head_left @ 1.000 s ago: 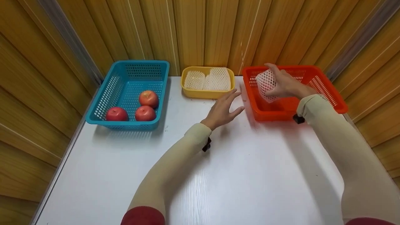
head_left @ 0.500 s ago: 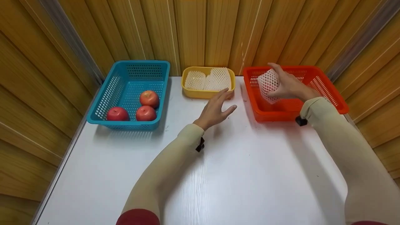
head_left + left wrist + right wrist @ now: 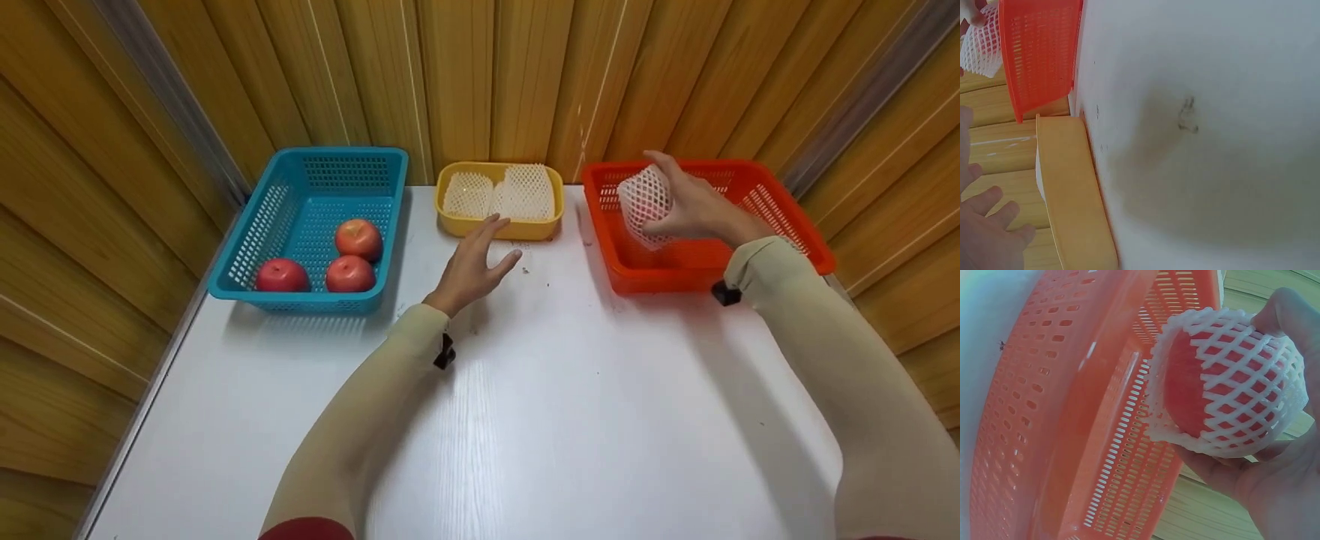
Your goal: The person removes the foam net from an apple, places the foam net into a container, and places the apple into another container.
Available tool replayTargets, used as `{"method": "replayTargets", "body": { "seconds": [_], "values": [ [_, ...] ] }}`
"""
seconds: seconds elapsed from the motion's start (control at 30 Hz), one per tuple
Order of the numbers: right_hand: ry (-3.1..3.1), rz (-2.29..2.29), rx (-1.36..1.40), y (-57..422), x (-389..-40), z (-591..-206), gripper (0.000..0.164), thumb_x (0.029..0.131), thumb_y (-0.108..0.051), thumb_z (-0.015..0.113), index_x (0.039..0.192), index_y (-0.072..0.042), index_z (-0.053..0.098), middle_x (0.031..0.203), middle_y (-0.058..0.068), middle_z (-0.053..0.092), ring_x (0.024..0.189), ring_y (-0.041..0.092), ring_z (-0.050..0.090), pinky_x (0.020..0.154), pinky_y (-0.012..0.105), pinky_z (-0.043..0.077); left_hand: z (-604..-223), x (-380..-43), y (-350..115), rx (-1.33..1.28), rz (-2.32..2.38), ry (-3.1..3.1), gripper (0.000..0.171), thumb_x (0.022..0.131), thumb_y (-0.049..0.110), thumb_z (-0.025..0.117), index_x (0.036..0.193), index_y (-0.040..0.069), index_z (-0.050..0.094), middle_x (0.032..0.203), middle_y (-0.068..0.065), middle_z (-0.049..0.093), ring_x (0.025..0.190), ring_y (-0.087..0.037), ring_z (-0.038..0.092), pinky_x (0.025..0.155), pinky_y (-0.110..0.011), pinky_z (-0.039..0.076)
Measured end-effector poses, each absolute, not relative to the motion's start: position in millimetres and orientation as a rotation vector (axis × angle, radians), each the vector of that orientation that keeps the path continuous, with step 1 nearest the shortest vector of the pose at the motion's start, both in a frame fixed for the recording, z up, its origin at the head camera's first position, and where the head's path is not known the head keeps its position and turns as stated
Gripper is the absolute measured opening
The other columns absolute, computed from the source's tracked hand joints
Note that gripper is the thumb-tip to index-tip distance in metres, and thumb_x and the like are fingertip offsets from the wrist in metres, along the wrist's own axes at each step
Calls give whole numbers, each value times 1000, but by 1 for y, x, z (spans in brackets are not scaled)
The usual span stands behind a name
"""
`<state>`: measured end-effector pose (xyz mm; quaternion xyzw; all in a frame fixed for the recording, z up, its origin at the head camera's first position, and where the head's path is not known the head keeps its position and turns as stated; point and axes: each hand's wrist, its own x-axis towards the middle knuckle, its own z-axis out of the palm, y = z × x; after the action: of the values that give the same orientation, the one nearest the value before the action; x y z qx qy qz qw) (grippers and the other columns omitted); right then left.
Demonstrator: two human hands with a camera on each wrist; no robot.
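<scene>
My right hand (image 3: 694,202) grips an apple (image 3: 1185,385) in a white foam net sleeve (image 3: 1247,382), over the left part of the red basket (image 3: 652,279). Through the sleeve's mesh and at its uncovered end, the red skin shows in the right wrist view. My left hand (image 3: 469,270) holds nothing; its fingers are spread, with fingertips at the front of the small yellow tray (image 3: 499,227) in the head view. Inside that tray lie white foam net sleeves (image 3: 529,193).
At the left stands a blue basket (image 3: 300,300) with a red apple (image 3: 282,276) in its near left corner and two more apples (image 3: 358,240) along its right side. Wood-panelled walls (image 3: 457,82) enclose the white table (image 3: 562,420) at the back and sides.
My left hand has moved left, away from the red basket and across the yellow tray's front. My right hand, still holding the sleeved apple, has shifted slightly right over the red basket.
</scene>
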<state>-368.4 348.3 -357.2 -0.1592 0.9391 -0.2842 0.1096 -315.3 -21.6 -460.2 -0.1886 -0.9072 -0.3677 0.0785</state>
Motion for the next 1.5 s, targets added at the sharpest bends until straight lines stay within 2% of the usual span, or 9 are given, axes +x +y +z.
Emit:
{"method": "replayTargets", "body": {
  "seconds": [0.23,0.6,0.93,1.13,1.37,1.5],
  "values": [
    [2792,-847,-520,344,-366,-350,114,84,-24,85,161,-43,4,147,21,41,124,44,48,97,67,49,-462,-312,-48,-498,-1129,-2686,64,100,39,68,152,8,48,161,-13,41,149,-27,37,122,-46,30],
    [2850,-791,-591,337,-364,-344,114,83,-27,86,163,-40,6,148,23,39,125,45,44,99,71,46,-460,-307,-78,-407,-1173,-2669,63,100,32,68,155,12,44,161,-5,43,150,-23,37,122,-42,29],
    [2825,-802,-655,323,-364,-338,112,82,-24,87,162,-39,10,152,18,39,125,41,46,99,69,46,-464,-301,-88,-311,-1146,-2749,67,100,42,65,158,19,40,163,-1,39,152,-21,32,122,-43,30],
    [2813,-765,-684,311,-365,-336,112,80,-24,88,163,-37,12,157,15,37,131,42,43,103,70,42,-465,-299,-93,-236,-1166,-2777,67,99,44,65,158,22,40,163,-1,39,152,-20,32,121,-43,31],
    [2803,-708,-701,296,-367,-334,114,80,-24,88,163,-37,12,156,18,38,134,44,42,103,72,41,-468,-296,-97,-205,-1174,-2783,67,99,44,66,157,18,42,163,-6,40,151,-24,34,120,-47,33],
    [2798,-693,-729,286,-368,-334,112,79,-22,88,162,-37,14,151,19,42,130,43,44,101,69,45,-471,-295,-101,-238,-1167,-2742,64,99,37,68,155,13,44,160,-10,43,149,-26,37,120,-46,33]
  ]
}}
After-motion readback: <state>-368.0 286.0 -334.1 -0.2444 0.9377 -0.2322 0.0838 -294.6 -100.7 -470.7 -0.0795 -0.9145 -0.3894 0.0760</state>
